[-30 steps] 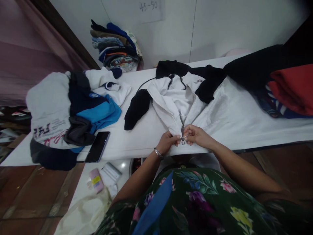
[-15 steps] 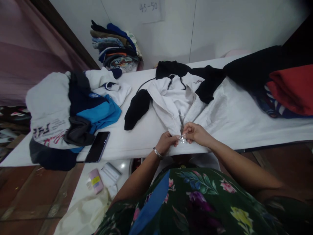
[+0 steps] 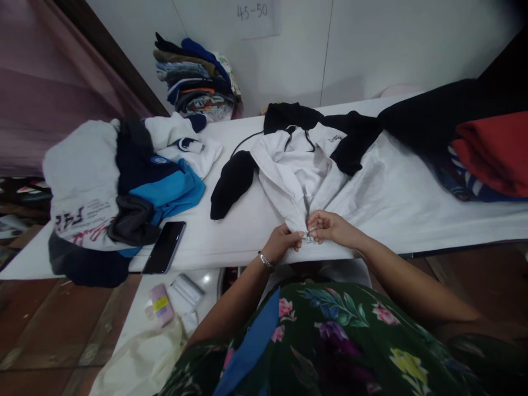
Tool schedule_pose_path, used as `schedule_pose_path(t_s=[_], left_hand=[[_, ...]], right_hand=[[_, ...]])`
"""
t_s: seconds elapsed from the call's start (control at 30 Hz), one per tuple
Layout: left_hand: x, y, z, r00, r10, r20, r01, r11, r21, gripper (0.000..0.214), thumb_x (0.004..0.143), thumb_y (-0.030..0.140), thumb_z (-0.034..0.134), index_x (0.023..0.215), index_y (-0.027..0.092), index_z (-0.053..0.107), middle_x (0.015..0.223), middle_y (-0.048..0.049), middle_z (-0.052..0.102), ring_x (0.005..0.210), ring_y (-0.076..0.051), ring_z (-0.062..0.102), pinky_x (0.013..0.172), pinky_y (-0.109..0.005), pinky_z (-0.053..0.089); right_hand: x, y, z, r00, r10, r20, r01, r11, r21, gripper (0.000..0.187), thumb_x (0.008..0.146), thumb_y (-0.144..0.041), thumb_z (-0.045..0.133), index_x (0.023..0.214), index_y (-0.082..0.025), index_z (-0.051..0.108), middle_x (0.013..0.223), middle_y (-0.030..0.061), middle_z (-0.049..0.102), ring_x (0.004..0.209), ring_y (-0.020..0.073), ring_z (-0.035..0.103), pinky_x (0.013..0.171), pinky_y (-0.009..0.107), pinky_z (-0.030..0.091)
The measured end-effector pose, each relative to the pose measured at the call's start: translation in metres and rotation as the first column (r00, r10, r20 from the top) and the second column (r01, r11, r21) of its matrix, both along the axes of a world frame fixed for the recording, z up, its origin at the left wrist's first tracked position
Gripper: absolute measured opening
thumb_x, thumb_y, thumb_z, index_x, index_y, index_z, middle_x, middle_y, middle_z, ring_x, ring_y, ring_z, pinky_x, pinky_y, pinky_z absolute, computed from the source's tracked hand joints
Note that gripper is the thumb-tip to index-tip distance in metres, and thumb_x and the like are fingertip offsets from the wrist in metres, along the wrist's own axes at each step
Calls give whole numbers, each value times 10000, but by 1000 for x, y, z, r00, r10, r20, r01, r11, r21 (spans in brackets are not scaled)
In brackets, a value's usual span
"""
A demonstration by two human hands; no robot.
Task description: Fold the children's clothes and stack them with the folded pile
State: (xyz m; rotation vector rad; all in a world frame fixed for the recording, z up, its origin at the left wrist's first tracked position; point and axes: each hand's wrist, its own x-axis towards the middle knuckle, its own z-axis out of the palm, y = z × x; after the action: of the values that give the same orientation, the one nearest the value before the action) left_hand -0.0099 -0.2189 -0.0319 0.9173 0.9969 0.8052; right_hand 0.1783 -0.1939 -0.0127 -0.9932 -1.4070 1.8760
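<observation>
A white zip hoodie (image 3: 284, 176) with black sleeves and a black hood lies on the table, its front panels spread apart at the top and meeting at the hem near me. My left hand (image 3: 284, 242) pinches one side of the hem, beside the metal zipper (image 3: 307, 236). On the other side, my right hand (image 3: 330, 228) has thumb and fingers closed on the opposite front edge at the zipper's lower end. Both hands are close together at the table's front edge. Fingers hide part of the zipper end.
Crumpled clothes (image 3: 86, 170) lie on the left of the white table (image 3: 239, 242), with a phone (image 3: 165, 247) in front of them. Folded clothes (image 3: 198, 82) are stacked at the back wall. Red and black garments (image 3: 495, 148) lie at the right. A lower surface holds a pink item (image 3: 161, 305).
Both hands stay at the hoodie's zipper end, with only slight finger shifts. The metal pull, hanging clear between the fingers before, now shows smaller. The rest of the hoodie looks the same.
</observation>
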Motion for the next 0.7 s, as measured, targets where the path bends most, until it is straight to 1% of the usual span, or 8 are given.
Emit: schedule_pose_path(t_s=[0.23, 0.33, 0.4, 0.43, 0.5, 0.6, 0.63, 0.7], left_hand=[[1, -2, 4, 999, -39, -22, 40, 999, 26, 252, 663, 328, 698, 606, 121, 568, 483, 11, 555, 421, -71, 474, 460, -216, 365], [3, -5, 6, 999, -18, -27, 18, 1000, 0, 246, 651, 310, 698, 578, 123, 555, 460, 15, 536, 406, -69, 454, 447, -215, 350], [5, -6, 7, 999, 29, -18, -29, 999, -24, 239, 639, 299, 701, 577, 128, 545, 449, 22, 526, 395, -65, 437, 438, -212, 331], [6, -7, 7, 998, 55, -9, -56, 998, -37, 235, 632, 297, 704, 588, 129, 546, 448, 27, 522, 392, -62, 430, 435, -210, 322], [7, -8, 8, 995, 99, 21, -97, 993, -71, 229, 619, 297, 713, 632, 131, 556, 453, 36, 517, 395, -60, 423, 433, -206, 307], [8, -10, 10, 989, 127, 76, -116, 983, -143, 254, 606, 309, 735, 681, 132, 568, 474, 43, 511, 416, -56, 424, 437, -198, 290], [8, -11, 10, 987, 129, 101, -110, 980, -168, 264, 601, 311, 744, 685, 130, 571, 489, 43, 512, 426, -54, 427, 439, -195, 285], [8, -12, 12, 978, 125, 166, -89, 974, -209, 279, 585, 309, 761, 693, 125, 581, 536, 40, 521, 451, -48, 435, 440, -188, 272]], right_hand=[[-11, -6, -11, 984, -178, 1, 178, 984, 30, 356, 595, -358, 785, 721, -177, 505, 649, -43, 597, 447, 54, 487, 418, 196, 411], [-14, -6, -17, 976, -215, -21, 215, 976, 38, 375, 595, -380, 782, 701, -183, 482, 649, -39, 597, 440, 56, 476, 411, 198, 400], [-12, -7, -19, 975, -222, -1, 221, 970, 100, 339, 640, -390, 752, 733, -187, 497, 664, -31, 598, 451, 67, 482, 418, 207, 410], [-10, -9, -18, 972, -233, 25, 226, 959, 172, 302, 677, -387, 727, 775, -189, 520, 688, -22, 604, 468, 74, 490, 430, 215, 419], [-2, -15, -14, 951, -293, 100, 230, 884, 406, 226, 758, -360, 664, 878, -195, 566, 794, 18, 626, 550, 98, 529, 479, 235, 448], [7, -31, -6, 904, -388, 179, 130, 648, 751, 176, 838, -312, 581, 976, -204, 587, 972, 79, 621, 719, 142, 575, 575, 266, 492], [9, -37, -4, 899, -383, 214, 53, 580, 813, 190, 847, -306, 569, 1008, -206, 582, 1013, 92, 612, 786, 161, 586, 620, 281, 510], [8, -48, -3, 880, -358, 311, -113, 478, 871, 258, 861, -291, 548, 1106, -210, 555, 1062, 108, 597, 908, 193, 587, 724, 317, 528]])
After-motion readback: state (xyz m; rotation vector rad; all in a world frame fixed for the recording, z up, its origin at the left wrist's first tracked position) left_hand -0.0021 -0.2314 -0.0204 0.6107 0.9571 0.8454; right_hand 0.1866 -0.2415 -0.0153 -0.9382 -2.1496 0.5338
